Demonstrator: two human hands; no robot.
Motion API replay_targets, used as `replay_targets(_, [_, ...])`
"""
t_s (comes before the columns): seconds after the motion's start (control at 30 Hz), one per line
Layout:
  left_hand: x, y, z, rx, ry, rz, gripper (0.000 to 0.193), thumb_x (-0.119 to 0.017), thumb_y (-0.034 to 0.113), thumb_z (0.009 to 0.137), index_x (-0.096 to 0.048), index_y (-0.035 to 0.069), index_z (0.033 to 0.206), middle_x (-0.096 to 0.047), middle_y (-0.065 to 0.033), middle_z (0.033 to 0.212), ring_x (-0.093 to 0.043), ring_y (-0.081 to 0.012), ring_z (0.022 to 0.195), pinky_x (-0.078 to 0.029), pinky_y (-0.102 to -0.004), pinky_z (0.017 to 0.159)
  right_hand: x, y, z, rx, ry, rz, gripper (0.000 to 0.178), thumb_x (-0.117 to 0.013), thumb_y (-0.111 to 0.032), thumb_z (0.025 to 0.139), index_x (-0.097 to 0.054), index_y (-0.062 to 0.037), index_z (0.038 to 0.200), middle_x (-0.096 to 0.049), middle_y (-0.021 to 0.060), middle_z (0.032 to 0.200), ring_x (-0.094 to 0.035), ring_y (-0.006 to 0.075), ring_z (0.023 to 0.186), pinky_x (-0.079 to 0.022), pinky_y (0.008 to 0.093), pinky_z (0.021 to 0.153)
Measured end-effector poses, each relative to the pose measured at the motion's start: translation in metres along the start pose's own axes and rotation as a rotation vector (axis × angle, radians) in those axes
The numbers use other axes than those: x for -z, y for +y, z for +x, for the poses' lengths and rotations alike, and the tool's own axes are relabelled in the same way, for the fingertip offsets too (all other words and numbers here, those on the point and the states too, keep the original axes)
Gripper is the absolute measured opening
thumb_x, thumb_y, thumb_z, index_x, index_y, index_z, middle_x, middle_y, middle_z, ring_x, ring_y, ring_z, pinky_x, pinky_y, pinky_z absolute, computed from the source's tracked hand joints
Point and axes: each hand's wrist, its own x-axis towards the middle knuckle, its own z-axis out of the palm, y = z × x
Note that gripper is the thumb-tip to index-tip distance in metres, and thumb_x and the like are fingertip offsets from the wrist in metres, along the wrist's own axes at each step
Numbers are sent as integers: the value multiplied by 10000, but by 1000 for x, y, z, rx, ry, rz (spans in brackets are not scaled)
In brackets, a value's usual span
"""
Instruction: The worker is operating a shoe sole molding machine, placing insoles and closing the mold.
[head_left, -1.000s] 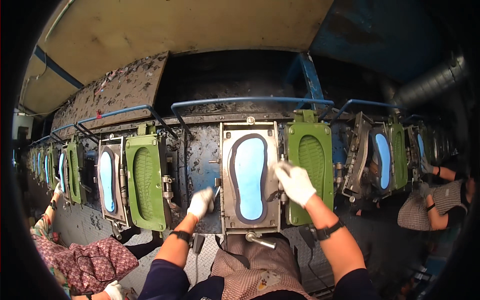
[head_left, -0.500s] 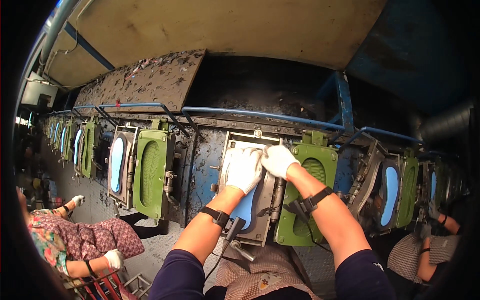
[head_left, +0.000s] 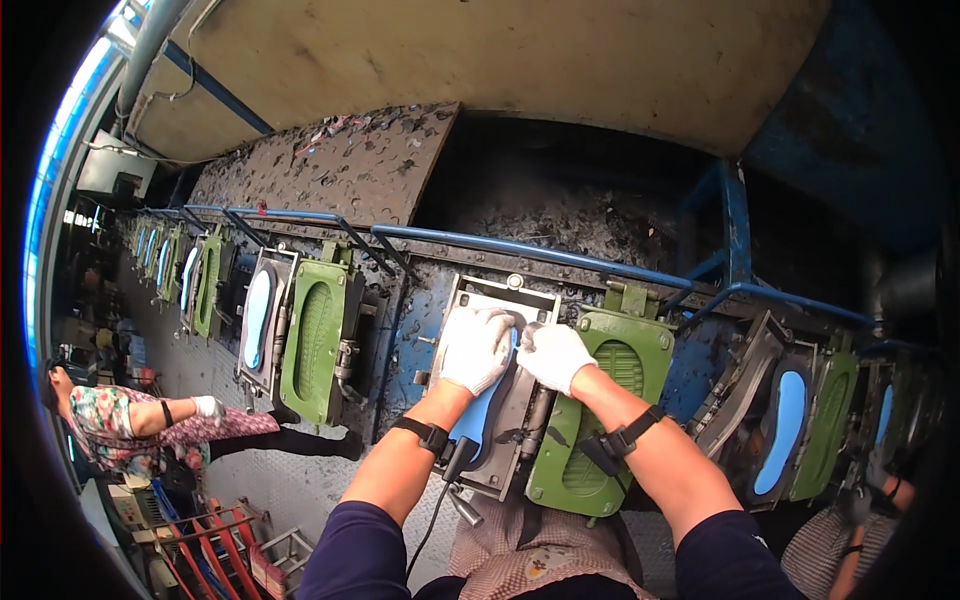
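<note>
A blue sole-shaped piece (head_left: pixel 482 416) with a dark border lies in the open metal mould (head_left: pixel 507 455) in front of me. My left hand (head_left: pixel 477 350), in a white glove, is closed over the upper left side of this piece. Close by on the right, my right hand (head_left: pixel 552 355), also gloved, has its fingers pinched at the piece's upper right edge. The fingertips are dirty, and whatever they grip is hidden. To the right, the green mould lid (head_left: pixel 585 470) stands hinged open beneath my right forearm.
More moulds with blue soles (head_left: pixel 258 318) and green lids (head_left: pixel 318 340) line both sides. A blue rail (head_left: pixel 530 252) runs behind them. Co-workers stand at left (head_left: pixel 160 425) and right (head_left: pixel 830 545). A metal handle (head_left: pixel 466 508) sticks out below my mould.
My view has tilted. Both hands have shifted down along the mould, and the right hand's fingers are now lower at the sole's edge. The co-worker at left has changed posture.
</note>
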Motion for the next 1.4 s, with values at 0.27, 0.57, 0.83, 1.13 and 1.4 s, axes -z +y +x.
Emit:
replay_targets(0.27, [-5,2,7,18,-68,-22,207,-635,133,885,-714,97,1074,-716,-98,1077,-641,-321,1013,-463,-440,936,-22,3,3,-7,173,-30,364,-552,-333,925,-697,-26,1058,-715,235,1017,-691,411,965,-550,480,890])
replay_targets(0.57, [22,-18,-34,-211,-105,-181,339,-665,189,903,-672,112,1233,-605,-191,1342,-540,-408,1279,-414,-532,1092,-14,-73,-180,-125,234,216,222,-677,-272,893,-636,-54,900,-625,163,844,-654,355,781,-547,437,721])
replay_targets(0.83, [91,17,-139,-299,-477,-154,428,-753,258,804,-699,113,1203,-528,-299,1434,-468,-548,1341,-419,-598,1105,-205,-33,-442,-1135,-477,29,637,-586,-460,948,-528,-100,1470,-663,306,1260,-627,465,1211,-509,473,1034])
replay_targets(1.13, [69,49,-151,-233,-358,-12,304,-680,196,882,-683,75,1161,-564,-307,1403,-526,-520,1308,-489,-536,1062,-110,-50,-364,-640,115,239,456,-555,-393,994,-649,-57,1287,-689,206,1255,-649,390,1169,-516,446,995])
replay_targets(1.4, [59,61,-169,-80,-329,178,332,-694,115,789,-678,56,1115,-526,-322,1444,-488,-533,1346,-459,-526,1104,-27,27,-414,-550,529,181,281,-619,-260,972,-693,-70,1165,-740,172,1069,-715,359,999,-565,426,882])
